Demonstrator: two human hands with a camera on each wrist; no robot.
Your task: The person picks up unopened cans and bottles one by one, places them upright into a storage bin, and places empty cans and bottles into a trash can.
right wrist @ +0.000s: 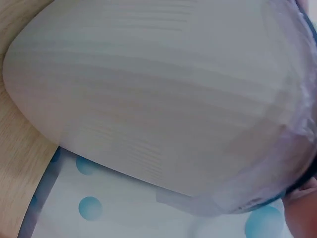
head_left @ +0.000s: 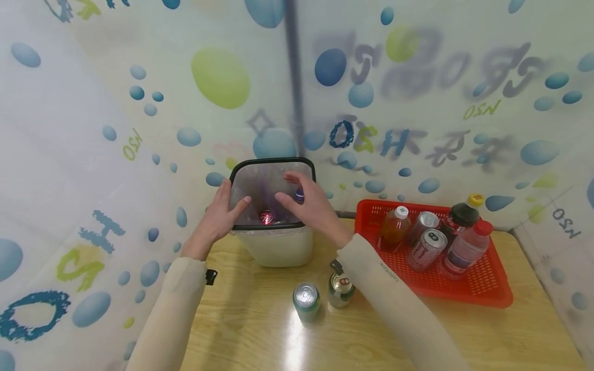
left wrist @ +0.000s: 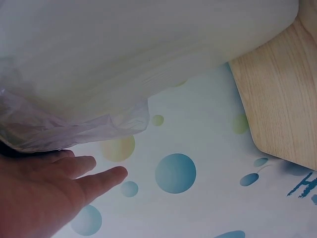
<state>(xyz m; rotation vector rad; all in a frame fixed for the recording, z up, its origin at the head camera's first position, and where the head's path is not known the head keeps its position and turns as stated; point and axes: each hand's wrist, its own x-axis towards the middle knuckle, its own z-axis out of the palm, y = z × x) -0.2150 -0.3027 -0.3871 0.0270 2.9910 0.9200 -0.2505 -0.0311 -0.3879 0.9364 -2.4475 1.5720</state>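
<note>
A pale bin with a black rim and a clear plastic liner stands upright at the back of the table. My left hand is at its left rim, fingers extended and thumb over the opening. My right hand is at the right rim, its thumb and fingers spread apart over the opening. In the gap between them a dark blue bottle cap shows; the hand seems not to grip it. Inside the bin lies a red can. Only a small part of the right hand enters the right wrist view.
A green can and a darker can stand in front of the bin, the latter beside my right sleeve. At right, a red basket holds several bottles and cans. Patterned sheeting closes off the back and sides.
</note>
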